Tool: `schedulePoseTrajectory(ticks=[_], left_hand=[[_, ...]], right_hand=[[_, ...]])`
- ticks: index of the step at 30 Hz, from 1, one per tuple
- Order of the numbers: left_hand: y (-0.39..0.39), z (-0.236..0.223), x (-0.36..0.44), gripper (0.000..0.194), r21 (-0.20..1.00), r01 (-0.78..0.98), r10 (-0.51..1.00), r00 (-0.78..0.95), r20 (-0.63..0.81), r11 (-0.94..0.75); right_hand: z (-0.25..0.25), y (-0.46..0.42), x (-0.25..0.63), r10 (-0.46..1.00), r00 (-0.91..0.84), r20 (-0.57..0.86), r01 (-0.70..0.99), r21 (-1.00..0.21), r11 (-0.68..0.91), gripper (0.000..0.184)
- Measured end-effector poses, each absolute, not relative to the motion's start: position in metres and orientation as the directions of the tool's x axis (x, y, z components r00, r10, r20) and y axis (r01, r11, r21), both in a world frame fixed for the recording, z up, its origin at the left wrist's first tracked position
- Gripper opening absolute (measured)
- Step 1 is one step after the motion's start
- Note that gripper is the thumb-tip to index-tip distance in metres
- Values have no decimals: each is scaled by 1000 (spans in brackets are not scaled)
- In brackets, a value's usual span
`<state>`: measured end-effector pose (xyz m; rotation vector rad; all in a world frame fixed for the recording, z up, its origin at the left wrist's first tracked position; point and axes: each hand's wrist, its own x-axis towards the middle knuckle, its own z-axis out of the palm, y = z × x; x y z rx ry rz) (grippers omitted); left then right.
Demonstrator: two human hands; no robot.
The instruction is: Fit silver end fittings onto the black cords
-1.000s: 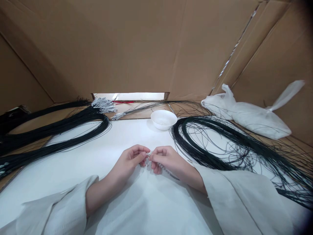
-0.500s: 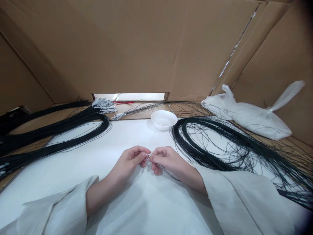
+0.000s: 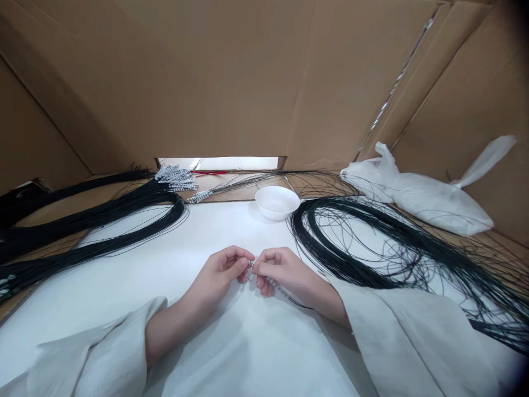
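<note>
My right hand (image 3: pixel 285 270) is closed in a pinch on a thin dark cord strung with small white beads (image 3: pixel 276 285). The beaded part runs under my palm, and its dark tail trails toward the wrist. Facing it, my left hand (image 3: pixel 225 273) pinches with thumb and forefinger at the tip of the cord. Whatever lies between those fingertips is too small to make out. Only a narrow gap separates the two hands, low over the white work surface (image 3: pixel 198 231). Beyond them stands a white bowl (image 3: pixel 276 205); its contents are too pale to tell.
A looped bundle of dark cords (image 3: pixel 330 242) spreads across the right side. On the left lie more cord bundles (image 3: pixel 124 231), with white beaded ends (image 3: pixel 176 177) at the back. Tied white plastic bags (image 3: pixel 438 201) rest at right against cardboard walls (image 3: pixel 223 82).
Both hands keep almost the same place and pinch. Slightly more of the cord's dark tail shows below my right wrist.
</note>
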<state>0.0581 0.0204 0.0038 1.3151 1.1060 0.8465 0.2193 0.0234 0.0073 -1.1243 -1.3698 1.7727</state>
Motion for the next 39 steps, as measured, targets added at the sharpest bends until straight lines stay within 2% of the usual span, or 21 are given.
schedulePoseTrajectory(ticks=[30, 39], left_hand=[[19, 3, 58, 17, 987, 137, 954, 276, -115, 79], [21, 2, 58, 16, 991, 106, 941, 319, -115, 85]], right_hand=[[0, 25, 220, 879, -427, -213, 21, -974, -226, 7], [1, 24, 219, 889, -419, -187, 34, -981, -191, 10]])
